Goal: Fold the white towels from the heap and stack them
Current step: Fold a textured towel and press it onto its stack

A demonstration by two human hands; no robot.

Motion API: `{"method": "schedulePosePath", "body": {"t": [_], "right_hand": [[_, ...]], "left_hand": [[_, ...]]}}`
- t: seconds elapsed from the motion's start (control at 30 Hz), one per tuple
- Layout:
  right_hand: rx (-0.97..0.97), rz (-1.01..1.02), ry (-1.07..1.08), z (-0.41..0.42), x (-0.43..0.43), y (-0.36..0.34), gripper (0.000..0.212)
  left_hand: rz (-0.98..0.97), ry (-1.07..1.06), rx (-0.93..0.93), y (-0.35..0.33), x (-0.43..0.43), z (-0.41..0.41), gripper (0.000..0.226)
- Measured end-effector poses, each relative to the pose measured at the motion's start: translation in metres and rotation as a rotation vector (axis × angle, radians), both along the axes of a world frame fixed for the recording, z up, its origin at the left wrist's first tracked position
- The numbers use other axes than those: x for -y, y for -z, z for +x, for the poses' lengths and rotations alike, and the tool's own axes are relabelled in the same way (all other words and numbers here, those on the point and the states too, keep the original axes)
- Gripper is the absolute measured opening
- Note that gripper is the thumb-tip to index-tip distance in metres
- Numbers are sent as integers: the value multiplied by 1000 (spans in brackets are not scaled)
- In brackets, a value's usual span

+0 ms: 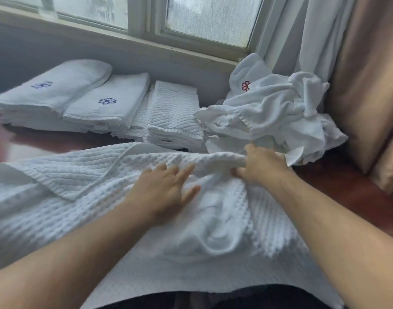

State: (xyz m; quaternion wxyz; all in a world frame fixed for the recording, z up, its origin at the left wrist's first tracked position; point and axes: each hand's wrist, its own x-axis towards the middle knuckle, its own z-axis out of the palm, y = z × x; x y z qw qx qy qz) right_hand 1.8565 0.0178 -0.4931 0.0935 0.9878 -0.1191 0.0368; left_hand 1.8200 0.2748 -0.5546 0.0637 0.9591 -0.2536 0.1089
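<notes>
Folded stacks (106, 103) sit under the window (213, 18), the heap (275, 112) waits at right, and your waffle-weave towel (213, 230) lies unfolded before you, left hand (166, 190) spread flat on it, right hand (260, 167) pinching its far edge.

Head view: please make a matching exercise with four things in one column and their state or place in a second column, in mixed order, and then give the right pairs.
Column one:
1. left hand
2. right hand
3. heap of towels
4. folded stacks

Column two:
a. crumpled, beside the curtain
b. rests flat on the waffle towel
c. neat, below the window, at the left
d. grips a bunched edge of the waffle towel

Pairs: 1-b; 2-d; 3-a; 4-c.
</notes>
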Motion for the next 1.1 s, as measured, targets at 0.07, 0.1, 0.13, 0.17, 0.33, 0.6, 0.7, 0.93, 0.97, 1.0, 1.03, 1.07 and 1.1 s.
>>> {"method": "schedulePosePath", "body": {"t": [0.07, 0.1, 0.13, 0.17, 0.33, 0.6, 0.7, 0.93, 0.97, 1.0, 1.03, 1.07, 1.1], "right_hand": [[68, 80, 8, -12, 11, 8, 85], [84, 103, 34, -18, 15, 14, 93], [90, 149, 68, -25, 17, 22, 100], [104, 218, 99, -32, 16, 32, 106], [495, 355, -14, -49, 14, 63, 80], [360, 464, -442, -46, 6, 66, 23], [234, 403, -365, -41, 9, 66, 59], [69, 276, -66, -30, 16, 71, 86], [60, 262, 6, -31, 23, 70, 86], [42, 263, 73, -31, 32, 70, 86], [20, 268, 121, -32, 40, 69, 86], [-4, 275, 146, -32, 48, 68, 86], [-23, 280, 157, -32, 52, 67, 88]], "left_hand": [[-113, -101, 98, -6, 6, 13, 44], [-137, -149, 107, -10, 8, 21, 28], [-128, -183, 103, -12, 10, 28, 18], [-111, -193, 114, -10, 10, 34, 17], [-108, -164, -72, 12, 1, 51, 63], [-280, 117, 241, -1, -3, 38, 31], [-242, 118, 245, -2, -4, 44, 37], [-163, 150, 350, -7, 3, 77, 25], [-141, 169, 390, -7, 5, 84, 26], [-120, 202, 433, -7, 8, 89, 25], [-96, 248, 474, -8, 12, 93, 25], [-73, 293, 505, -8, 16, 96, 25], [-57, 327, 535, -8, 19, 98, 24]]}}
